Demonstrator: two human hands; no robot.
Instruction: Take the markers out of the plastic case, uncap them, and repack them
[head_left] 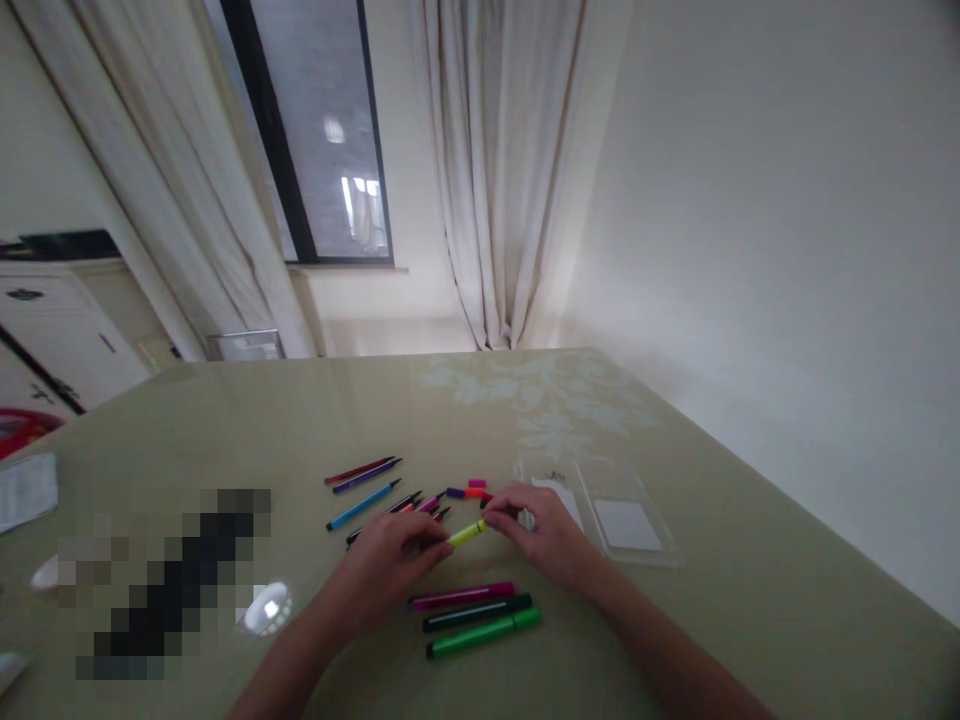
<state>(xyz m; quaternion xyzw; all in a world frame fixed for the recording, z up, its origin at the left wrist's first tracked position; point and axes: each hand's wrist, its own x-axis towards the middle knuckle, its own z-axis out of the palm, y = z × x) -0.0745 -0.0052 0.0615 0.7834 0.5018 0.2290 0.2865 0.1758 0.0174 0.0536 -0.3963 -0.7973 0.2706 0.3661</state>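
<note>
A yellow felt-tip marker [466,535] is held in the air between my two hands. My left hand [386,552] is closed around its left end. The fingertips of my right hand [553,532] pinch its right end, which they mostly hide. Below my hands lie three capped markers: a magenta marker [461,597], a dark green marker [478,613] and a bright green marker [484,633]. Beyond my left hand several uncapped markers rest, among them a blue marker [364,505] and a purple marker [367,476]. Loose caps, including a pink cap [477,483] and an orange cap [474,493], lie near my right fingers.
A clear plastic case [630,485] lies opened flat beyond my right hand, partly covered by it. On the left of the table [337,400] are a pixelated dark patch [180,590] and a folded paper [28,490]. A wall [787,250] borders the right side.
</note>
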